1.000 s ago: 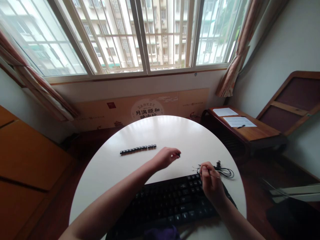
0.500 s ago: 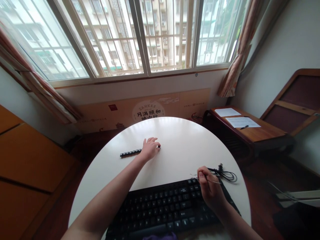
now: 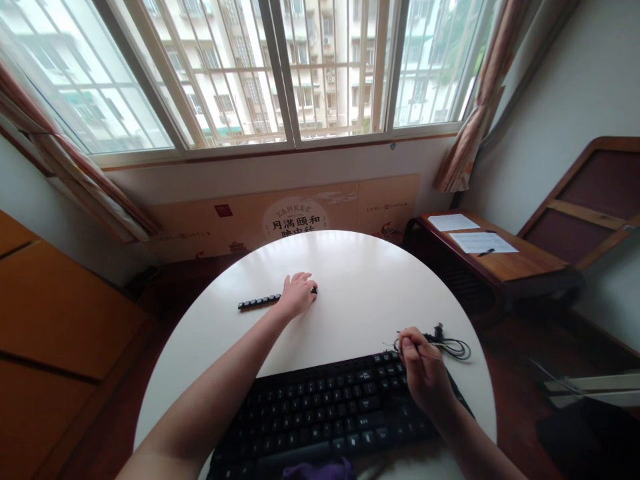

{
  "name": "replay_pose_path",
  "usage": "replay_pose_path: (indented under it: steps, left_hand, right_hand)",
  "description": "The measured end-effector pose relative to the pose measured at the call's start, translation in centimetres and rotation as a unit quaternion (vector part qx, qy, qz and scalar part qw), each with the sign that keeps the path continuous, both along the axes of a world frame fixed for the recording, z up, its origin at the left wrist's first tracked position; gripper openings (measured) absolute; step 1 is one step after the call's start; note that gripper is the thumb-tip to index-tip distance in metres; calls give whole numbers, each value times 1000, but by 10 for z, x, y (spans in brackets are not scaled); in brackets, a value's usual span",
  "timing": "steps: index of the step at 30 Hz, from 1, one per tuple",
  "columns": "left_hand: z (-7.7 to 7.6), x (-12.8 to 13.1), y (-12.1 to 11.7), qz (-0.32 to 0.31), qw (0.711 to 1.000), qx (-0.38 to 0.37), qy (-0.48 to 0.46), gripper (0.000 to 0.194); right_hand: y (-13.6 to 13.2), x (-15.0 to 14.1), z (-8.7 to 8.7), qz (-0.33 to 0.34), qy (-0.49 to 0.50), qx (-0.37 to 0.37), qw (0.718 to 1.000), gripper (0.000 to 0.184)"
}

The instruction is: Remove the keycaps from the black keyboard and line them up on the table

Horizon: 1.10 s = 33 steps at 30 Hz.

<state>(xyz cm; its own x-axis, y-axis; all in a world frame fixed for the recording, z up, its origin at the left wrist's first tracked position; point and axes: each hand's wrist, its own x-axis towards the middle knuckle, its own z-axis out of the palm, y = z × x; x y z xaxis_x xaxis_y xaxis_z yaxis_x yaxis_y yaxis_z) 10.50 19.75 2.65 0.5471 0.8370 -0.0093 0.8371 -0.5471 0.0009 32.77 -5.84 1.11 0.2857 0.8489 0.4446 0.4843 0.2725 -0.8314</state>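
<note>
My left hand (image 3: pixel 299 295) is over the white round table (image 3: pixel 350 267), thumb and forefinger pinched on a small black keycap (image 3: pixel 314 290), the other fingers spread. A row of black keycaps (image 3: pixel 257 303) runs leftward from under this hand. My right hand (image 3: pixel 425 367) is closed above the upper right part of a black keyboard (image 3: pixel 320 407). From its fingers stick out thin wire ends of what looks like a wire keycap puller (image 3: pixel 390 347); its grip is hidden in the fist.
A coiled black cable (image 3: pixel 456 348) with a plug lies just beyond my right hand. Purple cloth (image 3: pixel 320 469) shows at the keyboard's near edge. Off to the right stands a wooden side table (image 3: pixel 525 267) with papers (image 3: pixel 483 243) and a pen. A window (image 3: pixel 290 73) spans the far wall.
The keycap at my left fingertips shows turned a little, the hand staying beside the row. My right hand has turned slightly, with the wire now pointing differently. The whole view has shifted a little.
</note>
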Motion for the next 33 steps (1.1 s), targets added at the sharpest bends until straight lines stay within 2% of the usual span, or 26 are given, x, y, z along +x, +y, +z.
replay_pose_path:
  steps: [3,6,7,9,11,14,20,28,30,33]
  left_hand:
    - [7,4,-7,0,1000,-8,8,41]
    - [21,18,-34,-32,998,40,23,56]
    - [26,26,-47,-45,997,65,28,53]
    - [34,45,-77,-74,995,67,26,44]
    - [36,65,-104,-101,994,25,18,34]
    - [27,87,-126,-100,993,-55,6,25]
    - [-2,94,-122,-86,993,-82,-27,20]
    - [-11,91,-118,-75,990,-98,-70,20]
    - [-12,91,-118,-74,988,-103,-83,21]
    - [-10,90,-116,-78,985,-109,-105,24]
  right_hand:
    - [-4,11,9,-18,16,-25,999,28]
    - [-3,20,14,31,-7,-73,997,29]
    - [-1,22,15,56,-18,-91,994,29]
    - [3,21,14,93,-30,-118,988,29]
    - [9,18,14,105,-32,-128,986,29]
    - [16,11,14,106,-50,-131,984,28]
    - [23,9,13,112,-55,-174,977,30]
    - [10,-2,4,118,-226,-104,961,23]
    - [8,-2,1,105,-202,-87,970,24]
    - [9,3,-3,40,-82,-63,994,29]
